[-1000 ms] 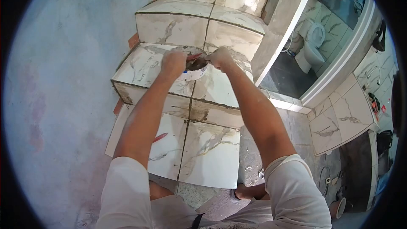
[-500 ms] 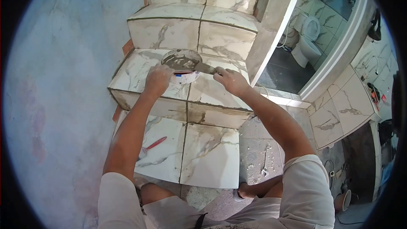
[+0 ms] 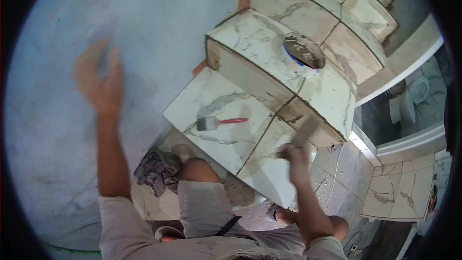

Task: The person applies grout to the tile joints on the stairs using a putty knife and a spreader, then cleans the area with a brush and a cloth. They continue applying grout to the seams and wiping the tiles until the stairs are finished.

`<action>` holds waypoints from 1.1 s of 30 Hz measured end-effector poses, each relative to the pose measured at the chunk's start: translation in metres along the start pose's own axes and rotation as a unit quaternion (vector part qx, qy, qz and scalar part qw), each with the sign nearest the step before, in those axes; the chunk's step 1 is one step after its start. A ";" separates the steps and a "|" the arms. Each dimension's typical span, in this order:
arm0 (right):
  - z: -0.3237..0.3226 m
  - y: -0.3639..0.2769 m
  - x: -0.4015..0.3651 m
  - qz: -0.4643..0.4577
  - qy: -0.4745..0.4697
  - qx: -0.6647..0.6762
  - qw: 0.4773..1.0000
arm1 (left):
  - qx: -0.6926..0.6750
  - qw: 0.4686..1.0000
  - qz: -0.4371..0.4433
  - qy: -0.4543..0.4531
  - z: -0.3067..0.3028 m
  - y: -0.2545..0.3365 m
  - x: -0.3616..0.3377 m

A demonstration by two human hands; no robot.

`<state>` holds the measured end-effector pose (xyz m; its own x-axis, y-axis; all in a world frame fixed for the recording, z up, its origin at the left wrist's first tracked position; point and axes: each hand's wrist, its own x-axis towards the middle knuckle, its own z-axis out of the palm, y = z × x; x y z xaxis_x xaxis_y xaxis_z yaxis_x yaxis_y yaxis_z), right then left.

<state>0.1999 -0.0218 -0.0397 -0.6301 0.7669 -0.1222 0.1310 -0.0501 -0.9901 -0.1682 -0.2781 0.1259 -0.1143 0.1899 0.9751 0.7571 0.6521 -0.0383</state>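
My left hand point(image 3: 101, 82) is raised in front of the bluish wall, blurred, with thumb and fingers apart and nothing in it. My right hand point(image 3: 297, 161) grips a putty knife point(image 3: 306, 131), its flat blade smeared by motion over the lowest tiled step. On the step above stands a white tub point(image 3: 308, 71) with grey-brown paste inside, apart from both hands. A paintbrush point(image 3: 221, 122) with a red handle lies on the lowest tread, left of my right hand.
Marble-look tiled stairs point(image 3: 236, 74) with dark joints rise to the upper right. A crumpled dark cloth point(image 3: 158, 171) lies beside my knee. At the right, a doorway shows a toilet point(image 3: 406, 108). A tiled counter point(image 3: 392, 190) stands at the lower right.
My left hand has let go of the tub and swung left to the wall. My right hand has brought the putty knife down from the tub. The view has turned left and tilted.
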 end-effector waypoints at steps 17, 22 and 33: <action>0.325 0.070 0.248 0.062 0.056 -0.256 0.963 | 0.365 0.845 0.376 0.110 -0.116 -0.144 0.100; 0.345 0.036 0.241 0.193 0.057 -0.026 0.979 | 0.316 0.874 0.361 0.076 -0.124 -0.145 0.100; 0.306 0.115 0.298 0.096 -0.194 -0.241 0.946 | 0.252 0.909 0.332 -0.030 -0.135 -0.150 0.100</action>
<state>-0.2070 0.0047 -0.2108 -0.7801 0.4762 -0.4058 0.5467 0.2034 -0.8123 -0.2064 -0.4565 0.2585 0.2125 0.6941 0.6878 0.2833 0.6298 -0.7232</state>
